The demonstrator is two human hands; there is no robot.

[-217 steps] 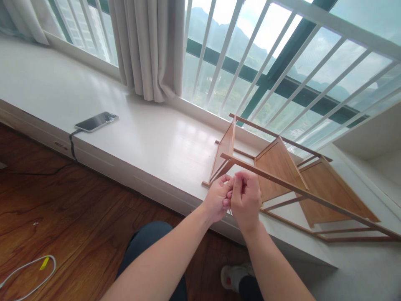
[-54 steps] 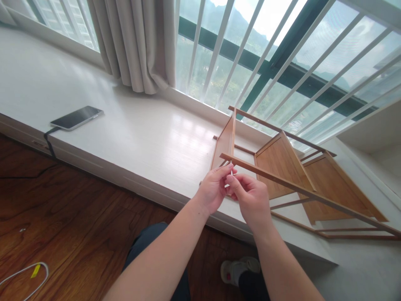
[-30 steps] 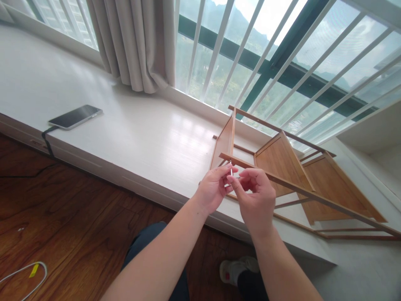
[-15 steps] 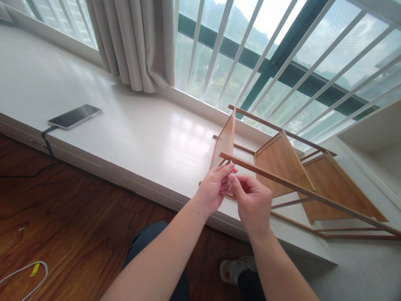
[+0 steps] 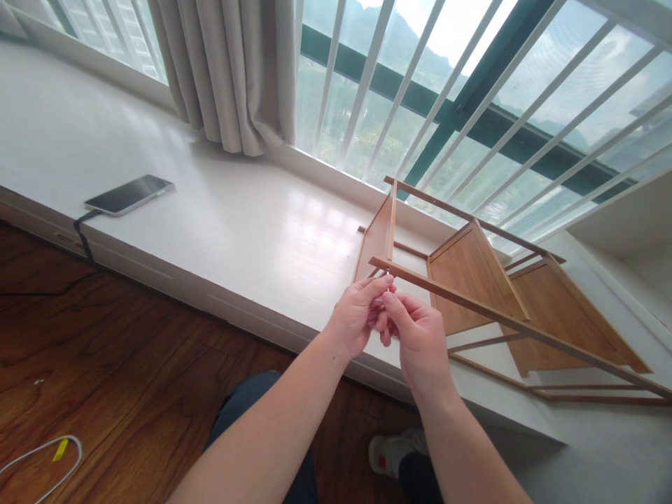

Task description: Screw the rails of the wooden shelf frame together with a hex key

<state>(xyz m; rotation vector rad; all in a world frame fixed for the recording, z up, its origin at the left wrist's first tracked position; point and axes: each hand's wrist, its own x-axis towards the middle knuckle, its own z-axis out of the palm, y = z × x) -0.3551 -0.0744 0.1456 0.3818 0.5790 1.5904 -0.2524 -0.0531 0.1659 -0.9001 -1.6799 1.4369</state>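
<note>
Since half a second ago, the right hand [image 5: 420, 336] has curled tighter against the left hand [image 5: 360, 318], its fingers drawn in where they were looser before; the view has hardly shifted. Both hands meet fingertip to fingertip just under the near rail of the wooden rack [image 5: 472, 280], pinched together on a thin metal pin [image 5: 387, 278] that stands upright and touches the underside of that rail. Whether it is a screw or a small key is too fine to tell. The left thumb and forefinger close on the pin's shaft; the right fingertips press in beside them.

The rack lies on its side on the white window ledge [image 5: 236, 224], its 3 slanted shelves pointing toward the window bars [image 5: 420, 91]. Its near rail runs over the ledge's front edge, just above the hands. Left of the rack, the ledge lies open as far as a phone [image 5: 129, 194], well apart, with its cable dropping over the edge. A grey curtain [image 5: 236, 70] hangs behind. Below lie the wooden floor [image 5: 105, 364], a white cable [image 5: 47, 455], and the person's knee [image 5: 257, 413] and shoe [image 5: 393, 451].
</note>
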